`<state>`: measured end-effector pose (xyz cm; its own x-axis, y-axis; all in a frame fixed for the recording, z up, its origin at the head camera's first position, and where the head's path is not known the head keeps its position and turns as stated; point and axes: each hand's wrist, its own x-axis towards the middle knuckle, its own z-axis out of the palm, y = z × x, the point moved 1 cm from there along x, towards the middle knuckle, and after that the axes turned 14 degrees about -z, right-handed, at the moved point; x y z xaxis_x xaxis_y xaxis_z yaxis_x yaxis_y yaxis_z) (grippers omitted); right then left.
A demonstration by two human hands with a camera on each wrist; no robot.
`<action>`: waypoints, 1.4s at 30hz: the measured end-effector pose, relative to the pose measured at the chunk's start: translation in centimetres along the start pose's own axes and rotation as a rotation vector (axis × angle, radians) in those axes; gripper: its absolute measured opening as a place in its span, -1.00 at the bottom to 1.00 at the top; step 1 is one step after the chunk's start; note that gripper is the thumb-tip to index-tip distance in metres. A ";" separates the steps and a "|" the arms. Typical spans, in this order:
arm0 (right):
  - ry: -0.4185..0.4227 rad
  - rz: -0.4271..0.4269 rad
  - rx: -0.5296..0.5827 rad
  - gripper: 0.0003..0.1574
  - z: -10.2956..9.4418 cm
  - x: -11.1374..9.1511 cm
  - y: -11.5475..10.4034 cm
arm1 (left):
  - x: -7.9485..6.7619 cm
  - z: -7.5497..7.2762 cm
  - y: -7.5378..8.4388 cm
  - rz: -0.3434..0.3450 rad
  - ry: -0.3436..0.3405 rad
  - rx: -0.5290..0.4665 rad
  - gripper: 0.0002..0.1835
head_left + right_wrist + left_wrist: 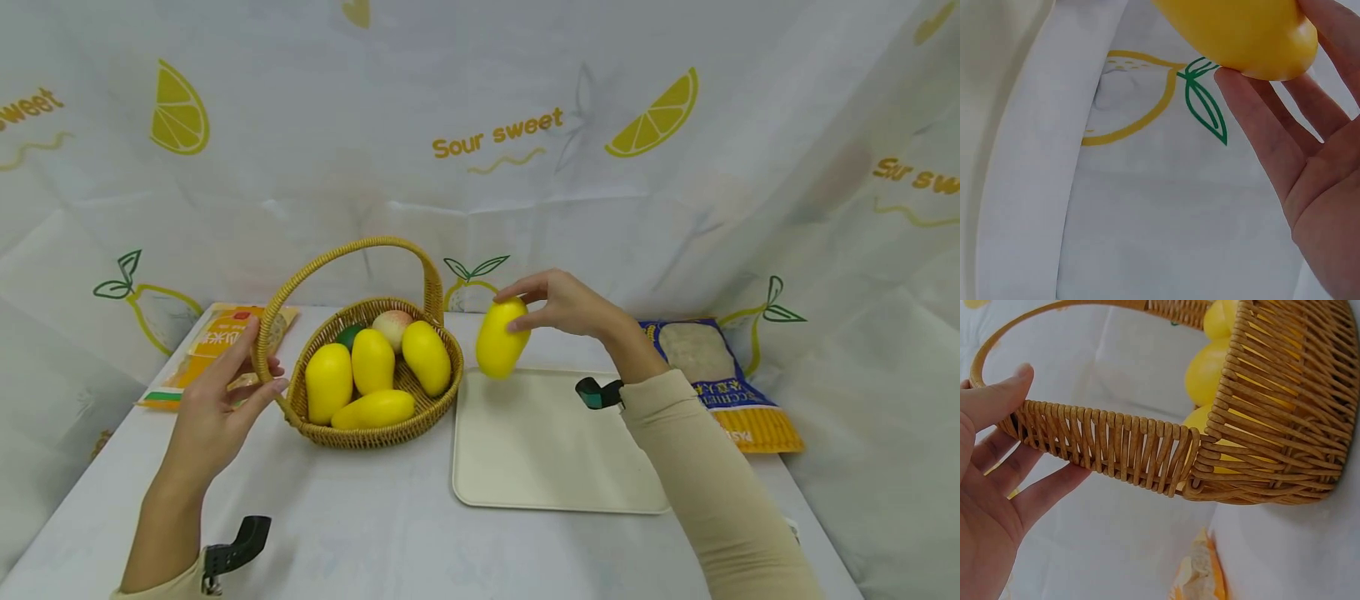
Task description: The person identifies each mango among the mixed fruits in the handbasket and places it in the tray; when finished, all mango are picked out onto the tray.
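Observation:
My right hand (566,308) holds a yellow mango (501,340) by its upper end, between thumb and fingers, in the air over the tray's back left corner. In the right wrist view the mango (1247,34) fills the top, fingertips against its skin. My left hand (217,400) grips the handle of a wicker basket (360,437) at its left side; the left wrist view has the thumb and fingers on either side of the woven handle (1104,447). Inside the basket lie several yellow mangoes (327,383), a peach (392,327) and a dark green fruit (348,335), partly hidden.
A cream rectangular tray (555,450) lies right of the basket, partly under my right forearm. Behind my left hand is an orange food packet (217,342). At the far right sits a blue and orange pasta bag (720,383). A printed white curtain (480,217) hangs behind the table.

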<state>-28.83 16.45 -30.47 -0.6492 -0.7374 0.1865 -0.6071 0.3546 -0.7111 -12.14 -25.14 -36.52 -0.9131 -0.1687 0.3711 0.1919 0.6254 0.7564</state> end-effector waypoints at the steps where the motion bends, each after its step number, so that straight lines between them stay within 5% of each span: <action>1: -0.004 0.012 0.018 -0.49 0.1 -0.2 0.2 | 0.0 0.0 0.0 0.000 0.000 -0.002 -0.04; 8: -0.028 0.049 0.118 -0.49 1.1 -0.9 1.7 | 0.0 0.0 0.0 -0.001 -0.003 -0.005 -0.01; 42: -0.159 0.121 0.189 -0.50 5.8 -1.6 6.2 | 0.0 0.0 0.1 -0.006 -0.003 0.002 -0.05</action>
<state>-28.89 16.50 -39.12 -0.6223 -0.7827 -0.0060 -0.4233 0.3430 -0.8385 -12.15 -25.03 -36.45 -0.9156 -0.1700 0.3645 0.1854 0.6257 0.7577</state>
